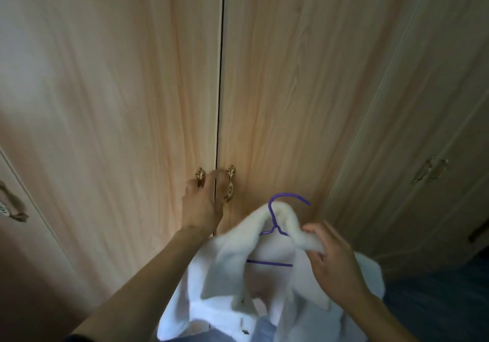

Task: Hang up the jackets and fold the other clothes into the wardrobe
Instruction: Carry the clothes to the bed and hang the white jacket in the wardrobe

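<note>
A white fleece jacket (pixel 238 283) hangs on a purple hanger (pixel 275 220), its hook sticking up above the collar. My right hand (pixel 333 259) grips the jacket's collar at the hanger's shoulder. The light wooden wardrobe (pixel 158 77) stands right in front with both middle doors closed. My left hand (pixel 201 204) reaches to the seam between the doors, its fingers curled on the left gold handle (pixel 200 175). The right gold handle (pixel 230 182) is beside it, untouched.
Another wardrobe door with a handle (pixel 430 169) stands to the right, and a further door handle (pixel 10 209) shows at the left edge. Dark floor (pixel 436 302) lies at the lower right. Blue fabric (pixel 264 328) shows beneath the jacket.
</note>
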Tool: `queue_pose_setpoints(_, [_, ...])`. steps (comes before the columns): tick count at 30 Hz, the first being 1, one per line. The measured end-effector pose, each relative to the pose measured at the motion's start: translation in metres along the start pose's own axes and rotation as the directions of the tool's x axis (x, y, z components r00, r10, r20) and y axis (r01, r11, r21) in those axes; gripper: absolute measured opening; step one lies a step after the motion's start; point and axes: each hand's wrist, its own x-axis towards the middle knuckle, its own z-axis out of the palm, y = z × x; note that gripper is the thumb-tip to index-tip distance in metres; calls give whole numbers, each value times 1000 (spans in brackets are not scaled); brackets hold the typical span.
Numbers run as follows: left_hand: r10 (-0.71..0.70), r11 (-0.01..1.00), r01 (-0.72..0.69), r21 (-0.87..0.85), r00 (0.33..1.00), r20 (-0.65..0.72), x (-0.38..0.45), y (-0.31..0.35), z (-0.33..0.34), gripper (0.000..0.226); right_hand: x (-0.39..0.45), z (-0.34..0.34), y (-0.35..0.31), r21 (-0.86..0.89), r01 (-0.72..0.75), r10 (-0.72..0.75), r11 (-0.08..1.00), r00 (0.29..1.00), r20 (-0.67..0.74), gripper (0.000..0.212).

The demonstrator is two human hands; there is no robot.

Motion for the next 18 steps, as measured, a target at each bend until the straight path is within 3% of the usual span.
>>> queue_pose_setpoints(7, [-18,982,7,187,998,61,-35,10,-15,81,-18,-7,1,40,31,-33,999,999,44,54])
queue_pose_setpoints(13, [-33,940,30,340,999,3,-91,22,-33,78,-41,-20,4,105,100,-109,989,990,91,58])
queue_pose_setpoints(18, [-82,868,50,494,996,44,-134,26,-59,78,-70,-22,0,196,174,-201,965,972,125,60])
